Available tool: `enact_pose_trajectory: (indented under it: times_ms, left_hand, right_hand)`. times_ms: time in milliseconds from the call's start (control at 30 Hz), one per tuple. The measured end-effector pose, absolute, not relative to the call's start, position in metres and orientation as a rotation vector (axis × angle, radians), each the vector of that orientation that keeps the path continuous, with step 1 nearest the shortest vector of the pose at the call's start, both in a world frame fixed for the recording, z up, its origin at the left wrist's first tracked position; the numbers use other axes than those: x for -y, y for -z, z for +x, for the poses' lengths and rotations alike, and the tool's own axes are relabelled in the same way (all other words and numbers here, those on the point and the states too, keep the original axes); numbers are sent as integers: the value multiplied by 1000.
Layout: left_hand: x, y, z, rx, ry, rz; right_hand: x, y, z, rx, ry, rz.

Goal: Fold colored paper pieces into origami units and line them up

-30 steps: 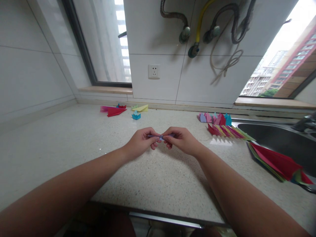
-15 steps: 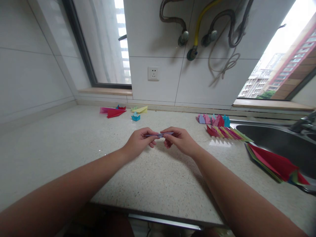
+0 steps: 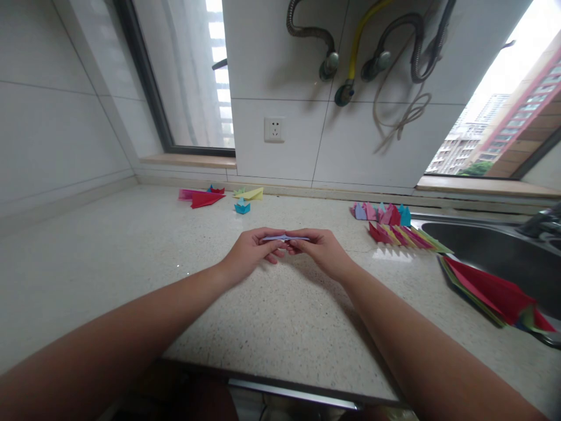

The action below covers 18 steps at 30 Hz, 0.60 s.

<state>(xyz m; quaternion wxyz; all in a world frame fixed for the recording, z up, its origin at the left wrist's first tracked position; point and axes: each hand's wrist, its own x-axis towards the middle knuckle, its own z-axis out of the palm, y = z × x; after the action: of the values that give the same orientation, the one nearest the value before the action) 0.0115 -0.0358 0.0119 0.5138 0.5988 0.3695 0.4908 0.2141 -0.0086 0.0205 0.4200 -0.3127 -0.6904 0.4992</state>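
A small piece of folded lavender paper (image 3: pixel 284 237) is held above the speckled countertop, seen nearly edge-on. My left hand (image 3: pixel 254 248) pinches its left end between thumb and fingers. Its right end is gripped the same way by my right hand (image 3: pixel 315 244). Fingertips of both hands meet behind and below the paper's middle, hiding part of it. Beyond my hands stands a small blue paper boat (image 3: pixel 242 206), close to a folded yellow paper (image 3: pixel 252 194) and a red folded paper (image 3: pixel 207 200).
At the right, several small folded papers (image 3: pixel 383 214) stand in a row behind a line of striped paper planes (image 3: pixel 401 237). Larger red and green folded papers (image 3: pixel 491 286) lie beside the sink (image 3: pixel 482 237). A socket (image 3: pixel 274 130) and hoses are on the wall.
My fingertips have come closer together under the lavender paper, and its flat edge now shows as a straighter, lighter strip. The camera view has shifted slightly.
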Motion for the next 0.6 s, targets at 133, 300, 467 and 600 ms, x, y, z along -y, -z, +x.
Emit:
enact_pose_trajectory:
  times_ms: [133, 300, 467, 600]
  left_hand:
    - [37, -13, 12, -894, -1236, 1481]
    - [39, -17, 11, -907, -1244, 1448]
    - [39, -16, 12, -840, -1259, 1368]
    - [40, -17, 13, -790, -1277, 1334]
  right_hand:
    - [9, -20, 213, 1730, -1237, -781]
    - [10, -20, 212, 1702, -1233, -795]
    - [10, -19, 212, 1725, -1145, -786]
    - [10, -17, 213, 1758, -1051, -759]
